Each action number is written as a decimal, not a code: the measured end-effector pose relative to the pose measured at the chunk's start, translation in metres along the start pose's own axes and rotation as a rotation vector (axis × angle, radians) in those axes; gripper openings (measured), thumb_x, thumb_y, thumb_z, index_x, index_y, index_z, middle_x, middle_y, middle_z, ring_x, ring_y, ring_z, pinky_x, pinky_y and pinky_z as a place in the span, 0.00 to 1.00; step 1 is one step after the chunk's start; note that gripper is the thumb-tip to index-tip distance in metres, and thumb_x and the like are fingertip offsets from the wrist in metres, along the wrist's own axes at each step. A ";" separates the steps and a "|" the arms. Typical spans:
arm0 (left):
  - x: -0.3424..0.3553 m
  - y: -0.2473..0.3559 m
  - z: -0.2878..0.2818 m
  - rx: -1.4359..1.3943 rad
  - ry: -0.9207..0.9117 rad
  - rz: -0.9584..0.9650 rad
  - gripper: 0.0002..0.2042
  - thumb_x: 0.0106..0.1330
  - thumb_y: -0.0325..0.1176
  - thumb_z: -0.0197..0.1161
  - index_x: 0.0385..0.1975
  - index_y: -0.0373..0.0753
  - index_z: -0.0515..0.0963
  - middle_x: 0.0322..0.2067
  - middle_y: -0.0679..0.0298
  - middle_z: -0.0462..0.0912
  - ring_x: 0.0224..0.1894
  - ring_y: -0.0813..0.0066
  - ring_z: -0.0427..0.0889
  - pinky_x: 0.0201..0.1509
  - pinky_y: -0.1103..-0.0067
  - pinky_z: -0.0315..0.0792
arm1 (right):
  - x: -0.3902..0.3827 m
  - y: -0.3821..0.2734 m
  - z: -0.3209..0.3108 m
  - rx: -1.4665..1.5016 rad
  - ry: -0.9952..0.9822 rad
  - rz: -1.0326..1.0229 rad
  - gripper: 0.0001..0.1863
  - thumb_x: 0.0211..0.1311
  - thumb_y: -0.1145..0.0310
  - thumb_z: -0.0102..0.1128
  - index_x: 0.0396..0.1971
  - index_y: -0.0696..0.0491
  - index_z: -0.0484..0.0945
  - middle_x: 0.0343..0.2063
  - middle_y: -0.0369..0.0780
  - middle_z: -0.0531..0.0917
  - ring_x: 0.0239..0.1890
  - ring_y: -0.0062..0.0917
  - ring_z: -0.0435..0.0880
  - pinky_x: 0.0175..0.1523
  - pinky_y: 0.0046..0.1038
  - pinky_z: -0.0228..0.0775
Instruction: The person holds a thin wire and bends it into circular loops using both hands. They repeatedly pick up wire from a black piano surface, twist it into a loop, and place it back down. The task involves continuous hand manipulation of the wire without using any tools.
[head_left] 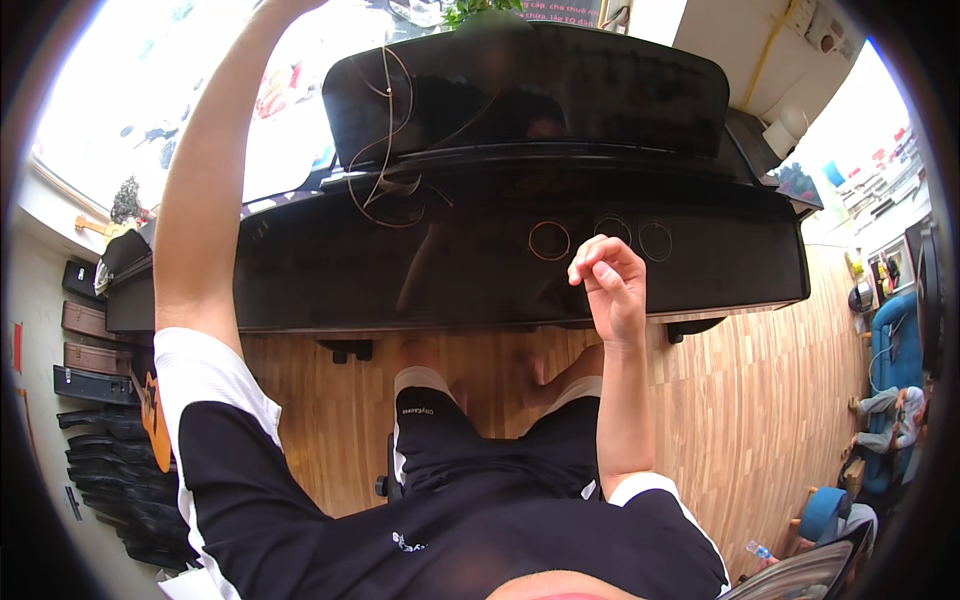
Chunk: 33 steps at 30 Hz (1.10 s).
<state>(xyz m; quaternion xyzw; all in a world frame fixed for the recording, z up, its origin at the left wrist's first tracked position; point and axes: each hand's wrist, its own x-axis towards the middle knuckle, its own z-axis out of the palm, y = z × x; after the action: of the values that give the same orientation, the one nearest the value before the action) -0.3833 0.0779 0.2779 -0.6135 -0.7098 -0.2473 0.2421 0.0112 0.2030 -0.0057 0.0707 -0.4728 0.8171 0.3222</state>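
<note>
I lose most of the bare left hand [292, 4] up top; the bare right hand [612, 278] partly hides a thin grey wire ring [613, 217].

- Left arm [205, 190]: extended far forward, elbow only slightly bent, reaching the upper edge of the view.
- Left hand [290, 5]: largely cut off by that edge; finger pose indeterminable.
- Right forearm [624, 405]: directed forward, reaching less far than the left; wrist nearly straight.
- Right hand [614, 285]: raised, fingers curled inward, thumb alongside them.
</note>
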 end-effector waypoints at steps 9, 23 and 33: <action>0.000 0.018 -0.013 -0.030 -0.154 -0.066 0.06 0.62 0.28 0.57 0.33 0.34 0.80 0.31 0.59 0.81 0.37 0.70 0.77 0.46 0.73 0.70 | 0.114 0.034 0.033 -0.552 0.057 -0.100 0.32 0.57 0.71 0.66 0.62 0.59 0.68 0.59 0.45 0.74 0.63 0.32 0.72 0.60 0.29 0.68; -0.012 0.070 -0.046 0.136 -0.166 -0.053 0.05 0.59 0.28 0.61 0.33 0.40 0.81 0.35 0.57 0.82 0.44 0.65 0.79 0.50 0.69 0.69 | 0.105 0.023 0.045 -0.439 -0.074 0.128 0.13 0.72 0.67 0.51 0.31 0.57 0.81 0.16 0.28 0.70 0.19 0.10 0.65 0.26 0.15 0.56; 0.020 -0.027 0.013 0.355 -0.101 -0.023 0.05 0.57 0.25 0.60 0.31 0.40 0.82 0.38 0.54 0.80 0.45 0.58 0.78 0.50 0.67 0.71 | 0.062 0.029 0.016 -0.441 -0.168 0.363 0.11 0.73 0.68 0.50 0.31 0.55 0.78 0.19 0.31 0.76 0.21 0.13 0.76 0.27 0.16 0.65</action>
<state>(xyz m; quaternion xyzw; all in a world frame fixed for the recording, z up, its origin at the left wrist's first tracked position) -0.4135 0.0975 0.2793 -0.5645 -0.7606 -0.0899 0.3080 -0.0580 0.2078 0.0079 -0.0195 -0.6686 0.7304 0.1381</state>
